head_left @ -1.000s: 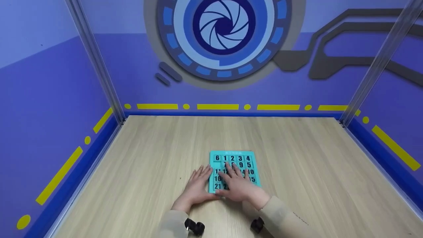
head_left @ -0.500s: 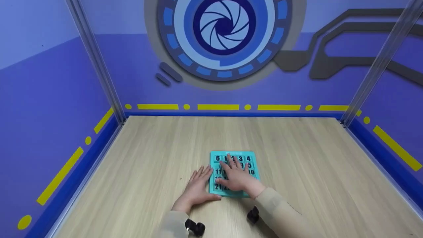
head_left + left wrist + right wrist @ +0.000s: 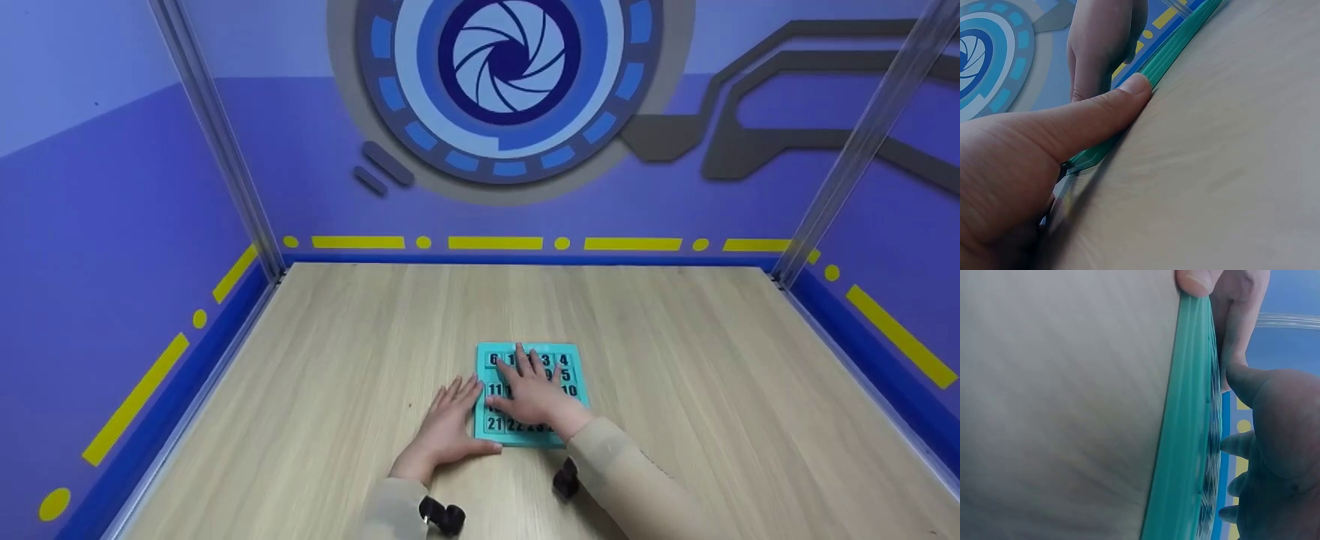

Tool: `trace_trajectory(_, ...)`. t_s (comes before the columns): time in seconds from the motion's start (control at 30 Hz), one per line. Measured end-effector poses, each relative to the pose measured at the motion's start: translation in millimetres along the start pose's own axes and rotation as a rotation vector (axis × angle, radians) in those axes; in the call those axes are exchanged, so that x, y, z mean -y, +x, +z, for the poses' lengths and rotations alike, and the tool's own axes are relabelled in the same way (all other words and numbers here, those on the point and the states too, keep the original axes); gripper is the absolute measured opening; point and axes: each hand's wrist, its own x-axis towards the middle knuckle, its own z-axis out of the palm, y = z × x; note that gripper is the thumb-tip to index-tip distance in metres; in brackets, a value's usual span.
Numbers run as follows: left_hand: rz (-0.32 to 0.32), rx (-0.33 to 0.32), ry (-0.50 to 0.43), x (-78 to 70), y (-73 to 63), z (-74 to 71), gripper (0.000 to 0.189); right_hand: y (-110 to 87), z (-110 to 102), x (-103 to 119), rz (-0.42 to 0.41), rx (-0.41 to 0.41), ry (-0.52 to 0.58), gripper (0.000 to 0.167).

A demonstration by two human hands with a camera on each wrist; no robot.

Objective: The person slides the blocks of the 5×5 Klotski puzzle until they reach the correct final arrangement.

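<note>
A turquoise number slide puzzle (image 3: 484, 442) with black-numbered tiles lies flat on the table. My left hand (image 3: 446, 429) steadies its near left corner. The fingers lie straight along the left side, and the thumb (image 3: 1135, 84) presses the near edge. Over the middle of the puzzle is my right hand (image 3: 534, 396), fingers spread and pointing to the far side. In the right wrist view the right fingertips (image 3: 1229, 444) come down at the tile faces. Several tiles in the middle and second row are hidden under this hand.
The pale wooden table (image 3: 337, 337) runs to a blue back wall (image 3: 300, 165) with yellow marks. Side walls and transparent corner posts (image 3: 217, 127) stand left and right. A black wrist device (image 3: 442, 516) hangs under each sleeve.
My right hand has moved away from me over the puzzle and a little left, uncovering more of the bottom row. My left hand and the puzzle stay practically in place.
</note>
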Motion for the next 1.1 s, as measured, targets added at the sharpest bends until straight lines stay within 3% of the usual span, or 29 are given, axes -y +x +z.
trace_trajectory(1.1,0.007,-0.011,0.039,-1.1,-1.3,1.4,0.111,-21.3,7,4,-0.04,0.001,-0.033,0.08)
